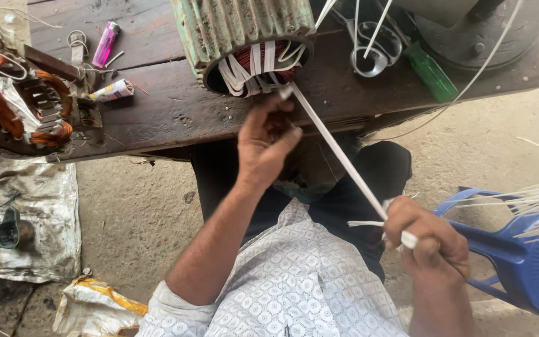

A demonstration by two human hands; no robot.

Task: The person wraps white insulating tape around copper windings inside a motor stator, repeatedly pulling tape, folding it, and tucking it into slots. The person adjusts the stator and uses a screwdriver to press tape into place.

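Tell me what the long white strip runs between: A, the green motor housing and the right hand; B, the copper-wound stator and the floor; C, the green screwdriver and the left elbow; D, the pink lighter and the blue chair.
A: the white strip leaves the slots of the green motor housing, passes the left hand at its fingertips, and ends gripped in the right hand.

- The motor housing (pixel 244 37) fills the middle of the bench (pixel 176 112); loose white strips crowd its opening.
- Bare wood lies left of it, up to the lighter (pixel 105 43).
- On the right, the screwdriver (pixel 430 72) and ring (pixel 369 62) block the way.
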